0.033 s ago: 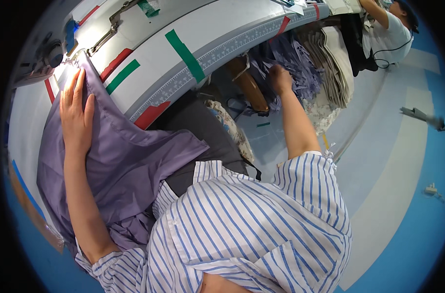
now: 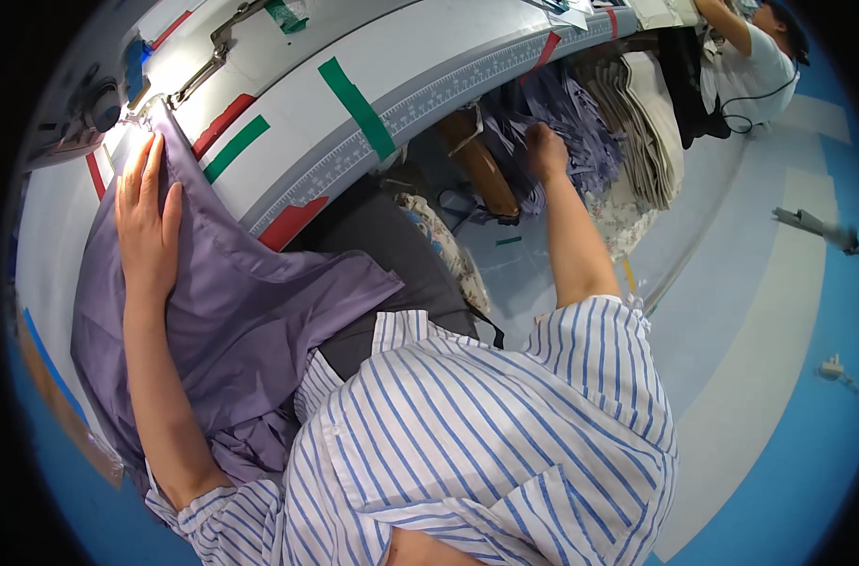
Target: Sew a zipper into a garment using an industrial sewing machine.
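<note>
My left hand [image 2: 149, 222] lies flat on a purple cloth [image 2: 250, 292], fingers stretched toward the lit needle area of a sewing machine [image 2: 94, 108]. The cloth's top corner runs up to the machine; the rest hangs over the table edge and across my lap. Over on the right, my right hand [image 2: 546, 151] reaches below the table edge to a bundle of purple fabric strips [image 2: 585, 132]. Its fingers are curled in, and whatever they hold is hidden behind the hand.
A ruler tape [image 2: 429, 90] follows the front edge of the white table [image 2: 297, 71], with green and red tape across it. Stacked beige fabric pieces [image 2: 648, 132] hang beside the purple strips. A co-worker [image 2: 755, 71] sits at the far right. A dark bag [image 2: 354, 255] is near my lap.
My right hand has shifted slightly to the right beside the purple strips. My left hand and the cloth stay in place.
</note>
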A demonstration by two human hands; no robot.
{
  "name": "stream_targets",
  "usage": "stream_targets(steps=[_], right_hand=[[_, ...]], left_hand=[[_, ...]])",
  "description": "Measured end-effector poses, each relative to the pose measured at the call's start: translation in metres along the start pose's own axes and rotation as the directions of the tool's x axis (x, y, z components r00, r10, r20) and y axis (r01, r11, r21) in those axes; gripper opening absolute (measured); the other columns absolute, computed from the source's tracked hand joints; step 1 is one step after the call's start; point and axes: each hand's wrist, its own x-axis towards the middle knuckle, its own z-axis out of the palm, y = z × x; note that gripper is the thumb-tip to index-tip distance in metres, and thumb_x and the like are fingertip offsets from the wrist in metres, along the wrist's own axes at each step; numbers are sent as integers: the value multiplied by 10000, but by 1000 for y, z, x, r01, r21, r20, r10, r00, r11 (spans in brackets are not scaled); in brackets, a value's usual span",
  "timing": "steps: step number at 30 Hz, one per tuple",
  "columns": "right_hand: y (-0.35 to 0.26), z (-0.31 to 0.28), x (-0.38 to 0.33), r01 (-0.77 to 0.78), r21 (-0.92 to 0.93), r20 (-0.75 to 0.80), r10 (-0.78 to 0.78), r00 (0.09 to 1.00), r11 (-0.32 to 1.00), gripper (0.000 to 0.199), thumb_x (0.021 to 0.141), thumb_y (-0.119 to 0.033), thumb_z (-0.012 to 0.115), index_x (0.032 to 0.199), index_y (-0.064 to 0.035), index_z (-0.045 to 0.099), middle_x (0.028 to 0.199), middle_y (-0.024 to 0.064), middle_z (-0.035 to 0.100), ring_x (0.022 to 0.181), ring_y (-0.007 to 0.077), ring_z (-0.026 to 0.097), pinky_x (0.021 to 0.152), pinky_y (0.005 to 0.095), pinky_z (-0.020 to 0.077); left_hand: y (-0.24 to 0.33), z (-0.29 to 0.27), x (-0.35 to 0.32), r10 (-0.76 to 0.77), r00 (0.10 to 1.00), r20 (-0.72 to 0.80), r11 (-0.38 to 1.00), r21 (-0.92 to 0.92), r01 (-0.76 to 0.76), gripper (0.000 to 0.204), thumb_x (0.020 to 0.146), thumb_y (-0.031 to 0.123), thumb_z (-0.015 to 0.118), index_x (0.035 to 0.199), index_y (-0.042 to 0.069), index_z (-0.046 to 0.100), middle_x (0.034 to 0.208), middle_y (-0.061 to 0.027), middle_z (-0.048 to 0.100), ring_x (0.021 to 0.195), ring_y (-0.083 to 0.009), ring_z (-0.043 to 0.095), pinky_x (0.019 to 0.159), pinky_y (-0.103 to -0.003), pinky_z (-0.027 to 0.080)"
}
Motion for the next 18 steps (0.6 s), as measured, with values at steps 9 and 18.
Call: stream_targets(steps=[9,18], right_hand=[[8,-5,7,94,78,141,-105,984,992,162,884,-264,671,983,-149,729,962,143,724,926,366,696,786,455,545],[54,-75,21,-33,609,13,32,999,792,180,889,-204,704,898,-26,676,723,8,606,687,70,550,655,239,456]], left_hand=[[5,-6,3,6,1000,-20,1000,3,-6,501,1026,310,493,1494,136,453,1510,-90,454,1412,-292,401,1180,-433,293],[-3,-14,-1,29,993,-118,996,-82,-39,441,1015,212,551,1437,89,510,1478,-104,491,1388,-298,440,1162,-433,342]])
